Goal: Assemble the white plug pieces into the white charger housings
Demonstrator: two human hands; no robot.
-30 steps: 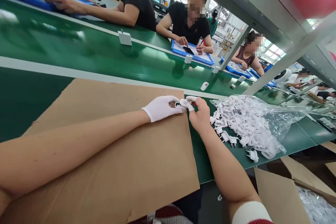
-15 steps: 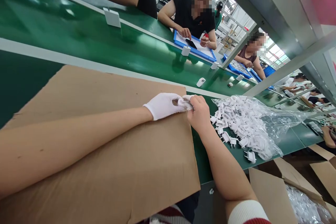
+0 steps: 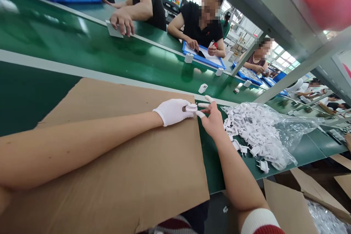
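My left hand [image 3: 173,112], in a white glove, pinches a small white plug adapter [image 3: 192,107] above the right edge of a cardboard sheet [image 3: 153,168]. Metal pins stick up from the adapter. My right hand [image 3: 212,117], with white covers on some fingertips, is just to its right, fingers spread and holding nothing that I can see. Whether a fingertip still touches the adapter I cannot tell. Beyond my right hand lies a heap of similar white plug adapters [image 3: 246,128] on and under clear plastic film, with a loose plug piece [image 3: 263,166] at its near side.
A green conveyor belt [image 3: 153,69] runs across ahead, carrying white chargers such as this one [image 3: 203,88]. Co-workers sit along its far side, and one hand [image 3: 122,20] reaches over a white box. A metal frame [image 3: 290,69] slants overhead at right; open cartons [image 3: 287,204] stand below right.
My right hand has opened and drawn back from the adapter, which stays in my left hand. The chargers on the belt have shifted left. A co-worker's hand has come to the white box.
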